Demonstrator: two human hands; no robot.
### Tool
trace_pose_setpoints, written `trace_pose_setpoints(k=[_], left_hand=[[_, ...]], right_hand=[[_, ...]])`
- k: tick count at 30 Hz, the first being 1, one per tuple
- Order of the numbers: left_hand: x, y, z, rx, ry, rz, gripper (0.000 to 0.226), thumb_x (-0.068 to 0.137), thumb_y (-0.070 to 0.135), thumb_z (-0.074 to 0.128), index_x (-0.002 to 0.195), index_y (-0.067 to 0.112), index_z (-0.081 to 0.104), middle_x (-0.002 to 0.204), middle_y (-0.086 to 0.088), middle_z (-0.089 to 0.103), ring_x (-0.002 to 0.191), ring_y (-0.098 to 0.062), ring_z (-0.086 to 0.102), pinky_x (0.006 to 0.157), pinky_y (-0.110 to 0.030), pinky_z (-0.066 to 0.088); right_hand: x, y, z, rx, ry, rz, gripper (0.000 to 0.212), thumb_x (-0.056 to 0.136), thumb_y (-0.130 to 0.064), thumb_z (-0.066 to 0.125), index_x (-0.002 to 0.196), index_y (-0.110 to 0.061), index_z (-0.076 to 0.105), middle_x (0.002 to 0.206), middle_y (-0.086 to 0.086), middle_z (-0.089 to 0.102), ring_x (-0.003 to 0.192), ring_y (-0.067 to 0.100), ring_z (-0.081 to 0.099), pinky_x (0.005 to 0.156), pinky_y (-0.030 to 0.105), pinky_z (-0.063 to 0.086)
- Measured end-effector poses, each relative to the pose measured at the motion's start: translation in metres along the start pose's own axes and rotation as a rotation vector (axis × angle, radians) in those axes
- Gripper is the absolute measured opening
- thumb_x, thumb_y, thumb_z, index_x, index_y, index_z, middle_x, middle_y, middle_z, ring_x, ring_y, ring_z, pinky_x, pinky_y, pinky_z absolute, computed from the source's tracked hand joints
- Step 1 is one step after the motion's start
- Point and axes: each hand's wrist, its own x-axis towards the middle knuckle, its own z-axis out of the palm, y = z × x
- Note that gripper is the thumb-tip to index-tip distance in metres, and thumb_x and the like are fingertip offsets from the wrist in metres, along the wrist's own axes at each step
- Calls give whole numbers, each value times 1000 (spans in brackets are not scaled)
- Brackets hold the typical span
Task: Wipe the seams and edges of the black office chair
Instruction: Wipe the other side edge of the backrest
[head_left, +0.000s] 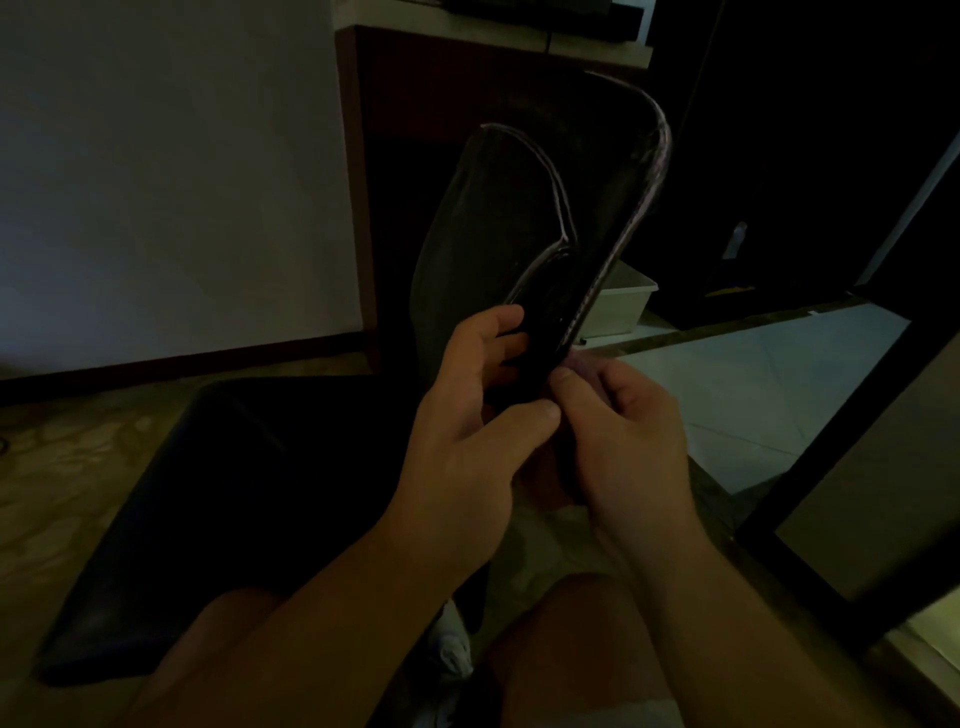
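Dim room, pale floor tiles (753, 395) — left hand (467, 431) grips the upright black padded office-chair back (519, 218); right hand (623, 431) pinches its stitched edge seam (631, 228), cloth unclear. Next: slide upward along it.

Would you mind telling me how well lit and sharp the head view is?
Head view: very dim; the black chair back nearly merges with the shadows, only its edge seam catching light; both hands are soft but readable; wide-angle bending at the frame borders.
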Motion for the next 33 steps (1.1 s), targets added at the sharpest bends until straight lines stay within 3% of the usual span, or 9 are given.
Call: trace_pose_setpoints(k=[2, 5, 10, 15, 20, 23, 27, 31, 33], left_hand=[[-5, 1, -4, 6, 16, 7, 63, 72, 28, 63, 134, 29, 51, 128, 3, 64, 118, -17, 64, 91, -35, 55], [-12, 3, -8, 21, 35, 29, 64, 70, 33, 61, 134, 28, 52, 126, 2, 65, 117, -20, 64, 90, -36, 55], [-24, 12, -15, 33, 48, 73, 65, 69, 33, 60, 133, 29, 52, 122, 7, 66, 114, -19, 65, 85, -30, 55], [-30, 21, -18, -4, 50, 85, 64, 70, 31, 59, 133, 27, 51, 125, 5, 67, 117, -21, 65, 88, -26, 54], [-35, 23, -21, -26, 35, 46, 63, 69, 26, 62, 131, 30, 53, 128, 7, 66, 120, -19, 64, 89, -30, 55], [-35, 22, -22, -11, 56, 28, 63, 67, 11, 61, 127, 31, 53, 121, 20, 68, 115, -3, 64, 85, -15, 52], [-41, 24, -22, -54, 19, 27, 61, 69, 29, 61, 130, 33, 53, 131, 8, 65, 123, -19, 63, 92, -35, 54], [-40, 23, -24, -91, 34, 15, 66, 67, 28, 61, 132, 28, 52, 130, 5, 66, 123, -22, 63, 94, -30, 54], [-40, 23, -24, -92, 24, 8, 68, 66, 29, 61, 134, 27, 51, 131, 5, 66, 123, -22, 63, 96, -32, 55]], right_hand=[[-6, 0, -1, -32, -47, -26, 12, 94, -15, 62, 97, -19, 73, 84, -2, 73, 76, 9, 70, 59, 17, 53], [-13, 3, -1, -97, -20, -80, 19, 91, -15, 66, 109, -21, 66, 96, -11, 73, 87, -1, 69, 70, 12, 54], [-30, -4, 8, -212, 75, -260, 20, 87, -17, 70, 85, -28, 54, 80, -21, 64, 65, -2, 64, 50, 9, 46], [-43, -11, 27, -296, -3, -400, 29, 83, -13, 72, 85, -35, 54, 88, -36, 62, 79, -12, 64, 61, 3, 46], [-44, -12, 31, -228, 132, -431, 24, 84, -12, 70, 83, -32, 57, 89, -22, 67, 75, -4, 67, 59, 7, 50], [-49, -12, 38, -267, 65, -446, 20, 82, -13, 70, 84, -30, 58, 93, -21, 66, 79, -7, 66, 62, 6, 49], [-43, -13, 32, -274, 249, -437, 28, 84, -5, 70, 74, -26, 55, 72, -16, 62, 60, -4, 59, 48, 4, 40], [-45, -14, 41, -346, 146, -506, 17, 83, -12, 70, 78, -24, 59, 74, -15, 62, 71, 0, 64, 58, 8, 48], [-43, -14, 39, -357, 190, -511, 13, 82, -16, 68, 78, -23, 59, 77, -17, 63, 73, 1, 65, 59, 10, 49]])
